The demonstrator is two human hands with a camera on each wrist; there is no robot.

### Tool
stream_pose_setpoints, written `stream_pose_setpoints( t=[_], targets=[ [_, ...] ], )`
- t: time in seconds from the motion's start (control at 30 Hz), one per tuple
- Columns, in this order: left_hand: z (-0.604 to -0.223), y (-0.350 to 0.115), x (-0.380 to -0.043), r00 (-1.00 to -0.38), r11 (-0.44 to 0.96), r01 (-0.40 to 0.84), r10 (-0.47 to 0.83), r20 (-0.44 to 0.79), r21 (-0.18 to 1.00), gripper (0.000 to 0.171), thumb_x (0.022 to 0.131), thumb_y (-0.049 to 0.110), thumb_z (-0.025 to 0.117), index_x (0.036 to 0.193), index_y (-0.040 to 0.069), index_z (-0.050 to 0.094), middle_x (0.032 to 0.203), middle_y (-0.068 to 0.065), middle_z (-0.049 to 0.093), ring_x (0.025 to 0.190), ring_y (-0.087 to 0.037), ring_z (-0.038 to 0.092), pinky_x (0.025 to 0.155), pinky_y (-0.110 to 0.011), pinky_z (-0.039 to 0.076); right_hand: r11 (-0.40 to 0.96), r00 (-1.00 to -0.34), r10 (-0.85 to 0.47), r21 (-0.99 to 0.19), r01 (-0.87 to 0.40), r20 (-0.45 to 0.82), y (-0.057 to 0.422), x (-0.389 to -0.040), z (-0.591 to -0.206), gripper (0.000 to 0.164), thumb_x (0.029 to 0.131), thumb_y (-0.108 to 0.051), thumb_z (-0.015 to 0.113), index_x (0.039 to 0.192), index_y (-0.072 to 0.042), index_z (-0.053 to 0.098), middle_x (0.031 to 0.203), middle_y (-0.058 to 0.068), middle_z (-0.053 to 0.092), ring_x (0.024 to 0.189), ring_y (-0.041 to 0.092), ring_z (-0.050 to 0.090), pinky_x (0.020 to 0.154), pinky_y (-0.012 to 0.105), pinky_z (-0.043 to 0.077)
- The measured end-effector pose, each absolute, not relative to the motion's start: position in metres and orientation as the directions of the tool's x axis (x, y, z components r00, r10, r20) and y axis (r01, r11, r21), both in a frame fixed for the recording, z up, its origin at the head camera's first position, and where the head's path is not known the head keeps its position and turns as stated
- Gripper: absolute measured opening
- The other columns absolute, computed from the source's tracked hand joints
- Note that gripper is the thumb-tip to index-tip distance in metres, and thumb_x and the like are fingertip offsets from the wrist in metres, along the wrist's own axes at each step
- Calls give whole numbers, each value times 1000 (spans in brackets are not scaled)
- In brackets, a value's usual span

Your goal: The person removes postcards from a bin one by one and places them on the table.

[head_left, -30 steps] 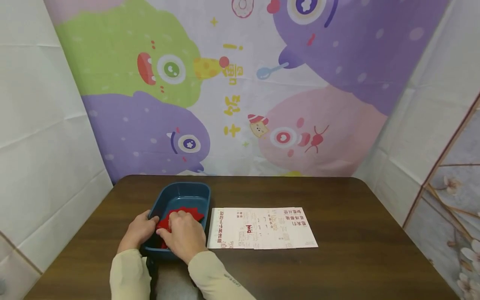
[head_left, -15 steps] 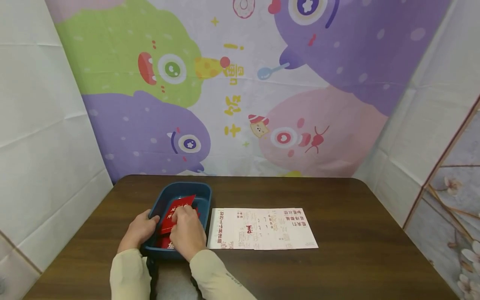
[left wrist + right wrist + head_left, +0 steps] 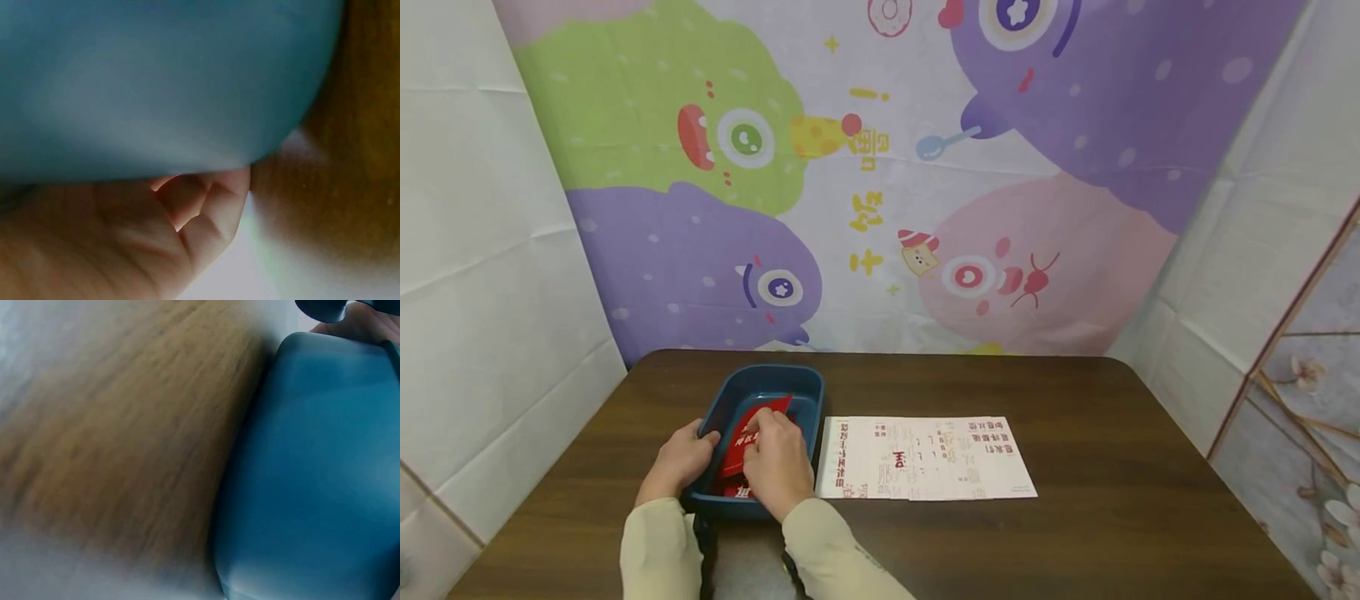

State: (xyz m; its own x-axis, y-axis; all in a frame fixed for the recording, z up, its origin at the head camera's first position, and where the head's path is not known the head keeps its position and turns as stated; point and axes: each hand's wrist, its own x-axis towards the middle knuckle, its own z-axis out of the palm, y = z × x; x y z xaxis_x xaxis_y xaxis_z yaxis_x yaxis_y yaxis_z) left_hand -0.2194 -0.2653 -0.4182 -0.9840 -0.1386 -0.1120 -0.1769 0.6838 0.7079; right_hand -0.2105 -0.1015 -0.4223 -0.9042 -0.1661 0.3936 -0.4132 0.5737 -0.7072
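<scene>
A dark blue rectangular box (image 3: 808,379) stands on the left part of the table. My left hand (image 3: 676,458) grips its left wall, thumb over the rim; in the left wrist view the fingers (image 3: 219,212) are bent against the outside of the wall. My right hand (image 3: 777,462) reaches into the box with curled fingers, pinching a flat red packet (image 3: 741,442) with pale lettering. The packet lies tilted, its pointed corner toward the far right. Another red packet (image 3: 737,492) shows below it, partly covered. The right wrist view shows mostly the box's outer wall (image 3: 312,475).
Right of the box, close to its wall, lie several white printed cards (image 3: 925,458) in a row, edges slightly uneven, with red and gold characters. The brown wooden table (image 3: 1112,483) runs on to the right. A cartoon-printed cloth (image 3: 865,317) hangs behind its far edge.
The right hand has lifted and turned the red packet, so its lettered face and pointed corner show. Another lettered packet came into sight beneath. The left hand stays on the box.
</scene>
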Motion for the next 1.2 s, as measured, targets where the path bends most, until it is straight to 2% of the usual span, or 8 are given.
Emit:
stream_pose_setpoints(
  t=[0.1, 0.27, 0.47, 0.63, 0.8, 1.07, 1.2],
  targets=[
    [-418, -265, -219, -983, 677, -182, -138, -120, 713, 39, 100, 21, 41, 124, -9, 50, 111, -33, 59, 91, -40, 58, 79, -54, 52, 540, -888, -161, -715, -444, 430, -99, -211, -423, 23, 79, -3, 73, 97, -15, 64, 95, 2, 64, 87, 13, 60, 78, 29, 59],
    [-417, -265, -218, -975, 649, -220, -137, -173, 728, 43, 102, 22, 40, 129, -10, 45, 114, -34, 58, 92, -39, 58, 79, -53, 53, 500, -887, -161, -740, -451, 432, -97, -211, -423, 33, 71, 2, 73, 97, -14, 61, 101, 1, 53, 96, 16, 56, 82, 30, 58],
    [-417, -266, -218, -971, 640, -240, -140, -195, 730, 45, 102, 24, 40, 132, -10, 43, 115, -34, 57, 92, -39, 58, 79, -52, 54, 484, -895, -211, -753, -446, 394, -95, -213, -423, 38, 71, 3, 73, 102, -14, 59, 125, 5, 48, 110, 21, 53, 90, 34, 56],
    [-419, -265, -219, -970, 632, -241, -144, -194, 737, 45, 102, 23, 40, 133, -9, 43, 116, -35, 57, 92, -38, 58, 78, -50, 56, 511, -901, -231, -742, -433, 367, -96, -213, -421, 43, 69, 4, 74, 106, -12, 59, 136, 11, 48, 114, 26, 53, 90, 38, 56],
    [-418, -265, -219, -971, 633, -237, -142, -190, 737, 43, 102, 23, 40, 131, -9, 43, 115, -34, 58, 91, -38, 58, 79, -51, 56, 541, -905, -232, -726, -425, 357, -97, -212, -421, 43, 69, 4, 74, 106, -13, 62, 136, 11, 51, 114, 26, 54, 89, 39, 57],
    [-419, -264, -218, -972, 636, -233, -136, -191, 736, 44, 102, 23, 40, 131, -10, 42, 119, -36, 56, 97, -43, 57, 86, -59, 53, 584, -909, -240, -697, -416, 341, -98, -211, -422, 38, 72, 0, 74, 106, -15, 65, 132, 6, 56, 109, 24, 58, 89, 38, 56],
    [-420, -264, -219, -971, 623, -241, -145, -192, 745, 43, 103, 24, 40, 129, -10, 43, 116, -34, 58, 96, -41, 57, 85, -58, 53, 592, -906, -246, -687, -423, 346, -98, -212, -421, 37, 73, -1, 74, 106, -15, 64, 133, 7, 56, 109, 25, 58, 89, 38, 56]
  ],
)
